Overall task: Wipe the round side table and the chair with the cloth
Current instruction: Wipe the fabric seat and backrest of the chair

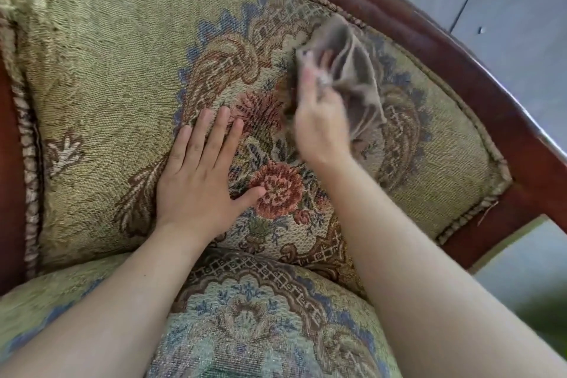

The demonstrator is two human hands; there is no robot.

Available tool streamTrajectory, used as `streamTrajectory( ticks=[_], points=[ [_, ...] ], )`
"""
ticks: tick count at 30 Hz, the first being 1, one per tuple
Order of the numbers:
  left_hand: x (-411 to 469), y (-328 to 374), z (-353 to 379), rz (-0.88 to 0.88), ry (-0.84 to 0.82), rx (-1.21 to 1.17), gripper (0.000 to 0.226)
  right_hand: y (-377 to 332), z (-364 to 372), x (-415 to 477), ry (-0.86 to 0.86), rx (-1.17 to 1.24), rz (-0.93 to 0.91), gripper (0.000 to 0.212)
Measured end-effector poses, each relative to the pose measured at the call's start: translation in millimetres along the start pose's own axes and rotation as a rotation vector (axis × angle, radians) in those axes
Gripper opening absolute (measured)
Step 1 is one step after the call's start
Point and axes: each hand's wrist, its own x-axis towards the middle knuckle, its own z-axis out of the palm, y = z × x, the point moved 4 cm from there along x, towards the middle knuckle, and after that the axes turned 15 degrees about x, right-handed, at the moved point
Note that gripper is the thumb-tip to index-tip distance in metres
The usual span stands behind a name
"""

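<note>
The chair fills the view: a green floral tapestry backrest in a dark red wooden frame, with the matching seat cushion below. My right hand grips a grey-brown cloth and presses it against the upper right of the backrest; the hand is blurred. Spread flat with fingers apart, my left hand rests on the middle of the backrest beside a red flower pattern. The round side table is not in view.
Grey floor shows beyond the chair's frame at the upper right and through a gap under the backrest at the right. Something green and blurred lies at the lower right edge.
</note>
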Motion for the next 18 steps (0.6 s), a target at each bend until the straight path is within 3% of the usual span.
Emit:
streamTrajectory(
  ticks=[2, 4, 7, 12, 15, 18],
  points=[
    [0, 0, 0, 0.0, -0.01, -0.008, 0.102, 23, 18, -19, -0.155, -0.202, -0.007, 0.05],
    [1, 0, 1, -0.008, -0.016, -0.025, 0.102, 39, 25, -42, -0.212, -0.256, -0.057, 0.05],
    [0, 1, 2, 0.0, -0.027, -0.039, 0.099, 51, 27, -72, -0.315, -0.223, -0.095, 0.047],
    [1, 0, 1, -0.012, -0.046, -0.018, 0.104, 54, 10, -105, -0.494, -0.049, 0.108, 0.045],
    [-1, -2, -2, -0.004, -0.072, -0.054, 0.112, 40, -5, -116, -0.369, 0.409, 0.343, 0.041],
    [-3, -3, -7, 0.009, -0.117, -0.079, 0.107, 45, -31, -122, -0.076, 0.72, 0.575, 0.034]
  ],
)
